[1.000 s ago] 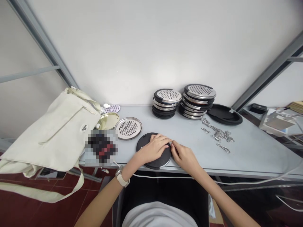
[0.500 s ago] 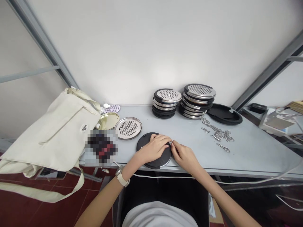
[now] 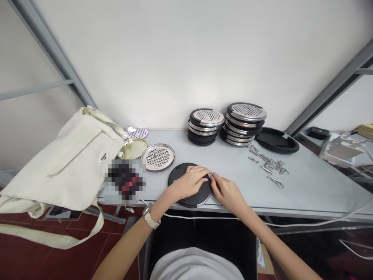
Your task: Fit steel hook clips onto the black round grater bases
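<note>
On the grey table (image 3: 309,186), the disc (image 3: 190,200) lay beneath your left hand (image 3: 190,182), whose grip couldn't be told; your right hand (image 3: 227,193) pinched its edge. Behind the disc stood two stacks (image 3: 204,132) and a pale wall (image 3: 163,58); left, a bag (image 3: 65,159).

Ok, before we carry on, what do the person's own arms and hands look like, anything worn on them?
The left hand and right hand wear no gloves, and no sleeves show on the forearms. A watch with a pale cream band circles the left wrist; nothing shows on the right wrist.
</note>
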`<state>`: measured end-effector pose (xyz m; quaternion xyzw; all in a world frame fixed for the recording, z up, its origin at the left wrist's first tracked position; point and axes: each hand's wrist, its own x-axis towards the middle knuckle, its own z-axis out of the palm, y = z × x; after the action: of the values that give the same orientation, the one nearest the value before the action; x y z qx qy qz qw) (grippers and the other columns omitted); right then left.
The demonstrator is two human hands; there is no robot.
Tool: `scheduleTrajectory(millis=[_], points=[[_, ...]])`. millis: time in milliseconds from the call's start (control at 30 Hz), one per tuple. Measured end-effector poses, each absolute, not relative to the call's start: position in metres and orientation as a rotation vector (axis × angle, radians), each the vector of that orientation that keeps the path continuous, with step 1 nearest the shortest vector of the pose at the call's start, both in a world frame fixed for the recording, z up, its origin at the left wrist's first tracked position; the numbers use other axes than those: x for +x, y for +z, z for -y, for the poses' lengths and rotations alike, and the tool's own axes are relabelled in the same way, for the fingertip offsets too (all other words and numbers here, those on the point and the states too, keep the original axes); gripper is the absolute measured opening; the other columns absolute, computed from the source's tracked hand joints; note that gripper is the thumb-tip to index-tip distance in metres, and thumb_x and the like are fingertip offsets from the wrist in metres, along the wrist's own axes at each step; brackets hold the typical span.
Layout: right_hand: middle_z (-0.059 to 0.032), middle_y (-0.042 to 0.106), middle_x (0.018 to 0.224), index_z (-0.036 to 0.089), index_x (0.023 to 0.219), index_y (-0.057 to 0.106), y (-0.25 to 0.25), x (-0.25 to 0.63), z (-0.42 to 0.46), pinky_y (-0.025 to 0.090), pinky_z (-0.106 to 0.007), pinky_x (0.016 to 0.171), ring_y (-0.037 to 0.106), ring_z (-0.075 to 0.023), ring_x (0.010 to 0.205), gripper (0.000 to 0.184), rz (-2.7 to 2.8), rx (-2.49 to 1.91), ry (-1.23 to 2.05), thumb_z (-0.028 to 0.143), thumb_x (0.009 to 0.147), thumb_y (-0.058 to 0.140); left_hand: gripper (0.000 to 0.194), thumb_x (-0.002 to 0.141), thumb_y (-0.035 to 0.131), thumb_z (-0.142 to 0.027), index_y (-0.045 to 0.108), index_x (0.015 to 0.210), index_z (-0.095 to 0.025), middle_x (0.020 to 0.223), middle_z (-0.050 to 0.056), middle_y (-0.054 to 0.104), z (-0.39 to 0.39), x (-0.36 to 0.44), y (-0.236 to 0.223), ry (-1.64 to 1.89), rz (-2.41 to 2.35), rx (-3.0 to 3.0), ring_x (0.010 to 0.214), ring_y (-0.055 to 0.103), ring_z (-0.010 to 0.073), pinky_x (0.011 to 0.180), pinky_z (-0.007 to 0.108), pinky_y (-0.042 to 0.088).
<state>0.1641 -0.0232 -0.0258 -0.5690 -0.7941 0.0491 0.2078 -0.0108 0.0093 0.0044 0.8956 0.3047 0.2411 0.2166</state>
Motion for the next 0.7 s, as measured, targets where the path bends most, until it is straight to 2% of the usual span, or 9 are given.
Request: scheduleTrajectory(millis=[700], points=[[-0.0018, 0.063, 0.065, 0.019, 0.087, 0.051, -0.0238, 0.1642, 0.0238, 0.033, -0.023, 0.05, 0.058, -0.015, 0.053, 0.025, 2.205, -1.587, 0.201, 0.028, 0.094, 0.029, 0.032, 0.089, 0.042, -0.011, 0.052, 0.119, -0.02, 0.117, 0.005, 0.06, -0.0094, -0.0105, 0.0006, 0.735, -0.851, 2.494, 0.113, 0.052, 0.0174, 0.101, 0.037, 0.036]])
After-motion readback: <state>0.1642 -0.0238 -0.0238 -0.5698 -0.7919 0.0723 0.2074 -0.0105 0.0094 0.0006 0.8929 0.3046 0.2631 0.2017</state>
